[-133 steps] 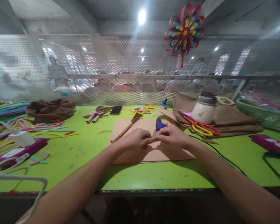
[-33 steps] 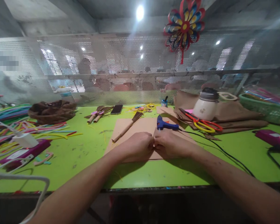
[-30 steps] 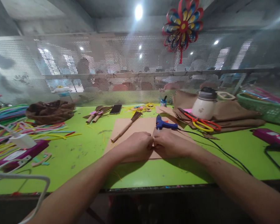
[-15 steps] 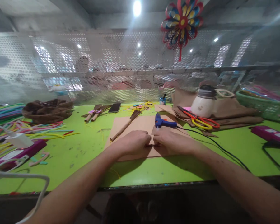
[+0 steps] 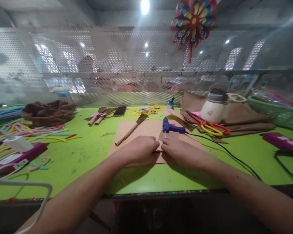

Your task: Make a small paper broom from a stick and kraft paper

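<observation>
My left hand (image 5: 142,148) and my right hand (image 5: 182,151) lie close together over a tan cardboard sheet (image 5: 150,127). Both have curled fingers, pinching a thin dark strip (image 5: 158,151) whose short middle part shows between them; the rest of it is hidden under the hands. Just beyond my right hand rests a blue hot glue gun (image 5: 172,127), its nozzle over a small brown paper piece (image 5: 175,135). A rolled brown paper stick (image 5: 129,132) with a frayed fan-like end lies on the sheet, past my left hand.
Orange and yellow scissors (image 5: 211,127), folded brown paper (image 5: 249,118) and a pale jar (image 5: 213,109) stand right. Two paper bundles (image 5: 97,118) and a phone (image 5: 120,111) lie behind. Pipe cleaners (image 5: 46,133) and a white cable (image 5: 26,183) are left; the glue gun's cord (image 5: 224,152) runs right.
The fingers of my right hand have shifted slightly away from my left hand, uncovering more of the small brown paper piece. The view has tilted a little.
</observation>
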Demonstrator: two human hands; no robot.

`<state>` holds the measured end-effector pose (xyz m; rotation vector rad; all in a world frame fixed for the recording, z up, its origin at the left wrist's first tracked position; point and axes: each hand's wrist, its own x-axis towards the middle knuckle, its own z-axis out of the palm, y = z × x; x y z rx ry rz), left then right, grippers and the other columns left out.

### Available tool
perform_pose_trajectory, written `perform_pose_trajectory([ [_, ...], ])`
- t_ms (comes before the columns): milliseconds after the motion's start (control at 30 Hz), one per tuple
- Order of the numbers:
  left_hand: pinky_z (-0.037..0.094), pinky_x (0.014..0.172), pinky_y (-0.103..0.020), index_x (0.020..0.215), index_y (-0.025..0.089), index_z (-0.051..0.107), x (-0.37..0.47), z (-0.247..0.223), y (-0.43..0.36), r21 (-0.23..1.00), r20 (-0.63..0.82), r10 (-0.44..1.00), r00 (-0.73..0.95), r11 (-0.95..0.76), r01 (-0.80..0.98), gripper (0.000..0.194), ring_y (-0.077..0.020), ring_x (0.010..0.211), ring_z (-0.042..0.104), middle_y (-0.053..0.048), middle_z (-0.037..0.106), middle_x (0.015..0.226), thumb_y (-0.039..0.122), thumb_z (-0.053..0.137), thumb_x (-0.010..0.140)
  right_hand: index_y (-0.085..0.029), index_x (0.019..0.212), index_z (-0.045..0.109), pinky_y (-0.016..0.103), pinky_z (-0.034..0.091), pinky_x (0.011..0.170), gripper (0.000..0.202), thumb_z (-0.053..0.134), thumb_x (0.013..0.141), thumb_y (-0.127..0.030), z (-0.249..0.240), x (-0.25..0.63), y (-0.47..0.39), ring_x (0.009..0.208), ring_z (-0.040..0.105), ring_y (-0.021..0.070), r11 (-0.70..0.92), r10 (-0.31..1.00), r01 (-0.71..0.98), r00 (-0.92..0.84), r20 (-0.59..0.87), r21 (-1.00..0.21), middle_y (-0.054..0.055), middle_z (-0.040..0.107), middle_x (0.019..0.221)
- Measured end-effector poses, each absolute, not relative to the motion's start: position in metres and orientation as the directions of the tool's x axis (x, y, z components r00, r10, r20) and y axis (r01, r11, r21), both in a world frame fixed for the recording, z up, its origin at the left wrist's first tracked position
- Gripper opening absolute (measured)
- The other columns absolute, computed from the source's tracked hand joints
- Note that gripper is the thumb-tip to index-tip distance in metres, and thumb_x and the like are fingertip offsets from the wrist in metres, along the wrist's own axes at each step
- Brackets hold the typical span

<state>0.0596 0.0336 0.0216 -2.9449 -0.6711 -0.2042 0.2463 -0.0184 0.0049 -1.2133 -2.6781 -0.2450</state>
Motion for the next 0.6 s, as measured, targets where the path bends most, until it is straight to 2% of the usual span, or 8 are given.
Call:
perform_pose_trajectory([
  [133,0.038,0.056,-0.029,0.069,0.017,0.061,0.060,0.022,0.032,-0.078,0.151,0.432,0.889,-0.891,0.447,0.024,-0.0179,0.059,0.055,-0.006,0.060,0.069,0.032,0.047,0.081,-0.012,0.084,0.058,0.037,0.038,0.076,0.019,0.041,0.090,-0.016,-0.008,0.246,-0.020,0.086,0.047,0.0230,0.651,0.690,0.738,-0.673,0.266,0.179,0.013,0.056,0.092],
  [267,0.039,0.057,-0.029,0.070,0.016,0.061,0.060,0.021,0.029,-0.069,0.152,0.429,0.890,-0.894,0.443,0.022,-0.0180,0.059,0.055,-0.007,0.060,0.069,0.030,0.048,0.080,-0.012,0.088,0.058,0.037,0.039,0.073,0.019,0.039,0.089,-0.011,-0.010,0.245,-0.024,0.085,0.048,0.0246,0.665,0.653,0.681,-0.730,0.203,0.307,0.014,0.056,0.090],
  [367,0.041,0.061,-0.029,0.070,0.016,0.063,0.059,0.023,0.034,-0.003,0.150,0.449,0.881,-0.890,0.455,0.020,-0.0184,0.064,0.056,-0.008,0.062,0.073,0.029,0.049,0.078,-0.011,0.088,0.058,0.036,0.038,0.070,0.017,0.042,0.086,-0.008,-0.009,0.247,-0.025,0.082,0.049,0.0245,0.667,0.640,0.647,-0.751,0.162,0.369,0.012,0.056,0.085],
  [433,0.042,0.062,-0.028,0.077,0.015,0.066,0.058,0.028,0.040,0.126,0.102,0.502,0.859,-0.863,0.490,0.018,-0.0182,0.067,0.057,-0.008,0.064,0.078,0.029,0.054,0.074,-0.011,0.086,0.058,0.035,0.038,0.068,0.015,0.044,0.085,-0.007,-0.006,0.249,-0.025,0.080,0.050,0.0233,0.662,0.640,0.650,-0.750,0.170,0.374,0.011,0.056,0.084],
  [500,0.043,0.062,-0.026,0.088,0.015,0.068,0.057,0.035,0.048,0.331,0.023,0.554,0.832,-0.790,0.517,0.024,-0.0178,0.071,0.059,-0.007,0.067,0.084,0.027,0.057,0.070,-0.011,0.084,0.058,0.033,0.038,0.067,0.014,0.045,0.085,-0.006,-0.001,0.249,-0.024,0.081,0.050,0.0228,0.634,0.644,0.667,-0.735,0.211,0.390,0.012,0.056,0.085],
  [600,0.044,0.064,-0.023,0.095,0.012,0.067,0.055,0.042,0.059,0.620,-0.026,0.598,0.801,-0.619,0.483,0.030,-0.0158,0.076,0.060,-0.006,0.069,0.086,0.021,0.049,0.073,-0.011,0.082,0.058,0.033,0.037,0.065,0.013,0.047,0.084,-0.005,0.008,0.245,-0.022,0.080,0.049,0.0223,0.585,0.637,0.682,-0.721,0.273,0.439,0.012,0.056,0.086],
])
